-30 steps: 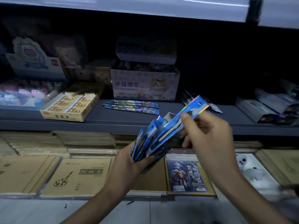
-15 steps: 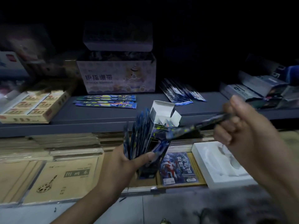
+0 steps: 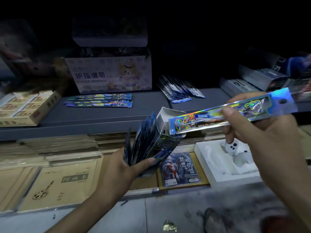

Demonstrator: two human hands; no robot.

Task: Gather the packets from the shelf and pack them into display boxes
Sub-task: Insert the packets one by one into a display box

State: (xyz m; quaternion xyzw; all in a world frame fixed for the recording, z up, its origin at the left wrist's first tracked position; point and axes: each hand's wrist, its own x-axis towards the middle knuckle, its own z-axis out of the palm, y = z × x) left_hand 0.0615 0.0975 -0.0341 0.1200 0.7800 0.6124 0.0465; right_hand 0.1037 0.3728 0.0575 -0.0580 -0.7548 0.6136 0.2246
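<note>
My left hand [image 3: 124, 170] grips a fan of several blue packets [image 3: 139, 142] together with a small dark display box [image 3: 165, 145], whose white top flap stands open. My right hand [image 3: 262, 132] pinches one long holographic packet [image 3: 235, 113] flat, its left end just beside the box's open top. On the grey shelf [image 3: 94, 115] lie more packets: a flat row [image 3: 99, 100] at the middle left and a loose blue pile [image 3: 178, 89] further right.
A finger-bandage carton [image 3: 111, 73] stands at the back of the shelf, a tan box of erasers [image 3: 25, 106] at its left, grey boxes [image 3: 249, 79] at its right. Below lie brown notebooks [image 3: 62, 182], a card pack [image 3: 180, 169] and a white foam tray [image 3: 218, 162].
My right hand has pulled one packet out of the fan and turned it flat, face up, by the box's open top. The view has shifted right and down.
</note>
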